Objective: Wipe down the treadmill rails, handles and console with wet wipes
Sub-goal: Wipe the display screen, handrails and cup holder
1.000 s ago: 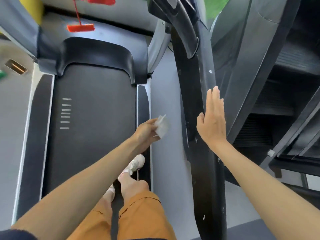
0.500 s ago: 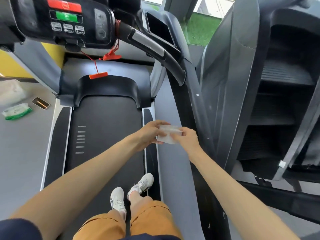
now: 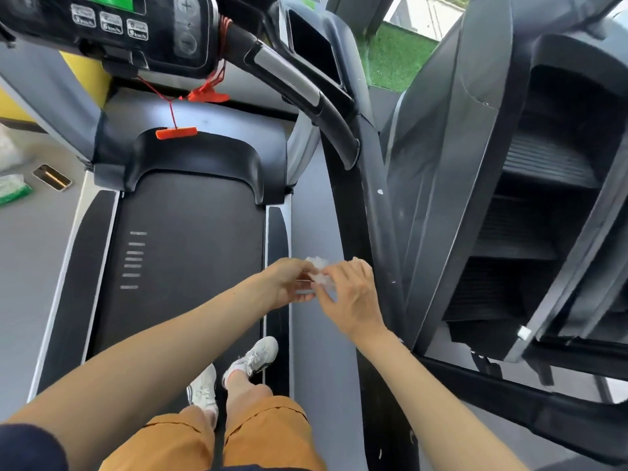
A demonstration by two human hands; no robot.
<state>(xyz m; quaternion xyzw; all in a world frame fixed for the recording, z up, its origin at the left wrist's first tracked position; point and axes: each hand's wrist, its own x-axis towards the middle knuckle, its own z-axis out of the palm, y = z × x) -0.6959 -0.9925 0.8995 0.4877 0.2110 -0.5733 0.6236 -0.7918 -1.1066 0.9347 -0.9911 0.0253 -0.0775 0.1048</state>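
Gym treadmill belt (image 3: 190,260) underfoot, I am pinching the wet wipe (image 3: 318,270) by its edges between left grip (image 3: 289,283) and right grip (image 3: 353,297), near the right rail (image 3: 377,215); it is looking limp, light, probably slippery.

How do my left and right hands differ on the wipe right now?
The left hand grips the wipe from the left, fingers curled under and mostly hidden; the right hand pinches it from the right, fingers spread and showing on top. Both hold the same crumpled white wipe.
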